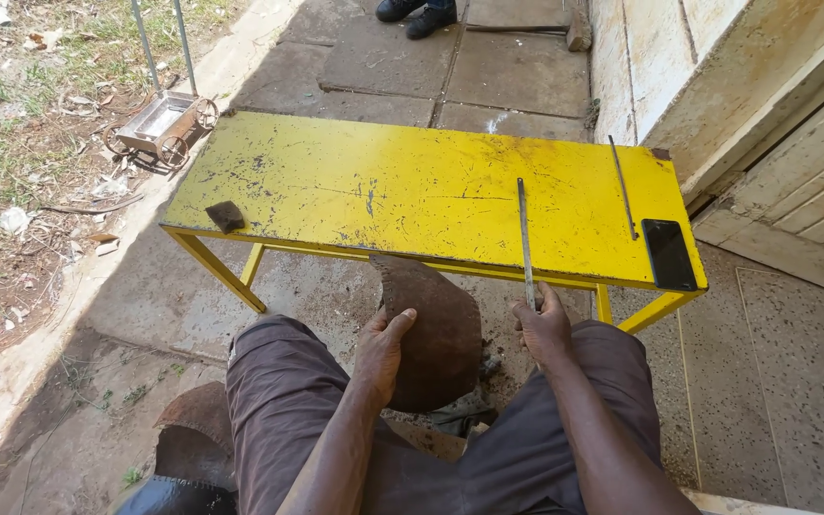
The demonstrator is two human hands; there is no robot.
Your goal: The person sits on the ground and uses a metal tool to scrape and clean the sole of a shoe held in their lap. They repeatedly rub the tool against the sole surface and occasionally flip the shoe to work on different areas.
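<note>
A yellow metal table [355, 191] with scratched paint stands in front of my knees. My left hand [381, 345] grips the edge of a rusty brown curved metal sheet [436, 334] that stands upright between my legs, its top touching the table's front edge. My right hand [543, 327] is closed around the near end of a long thin metal file [524, 238], which lies across the tabletop pointing away from me.
A black phone [669, 254] lies at the table's right corner beside a thin metal rod [623, 186]. A small dark block [225, 216] sits at the left front corner. Another rusty sheet piece [193, 434] lies by my left leg. Another person's shoes [417, 13] stand beyond the table.
</note>
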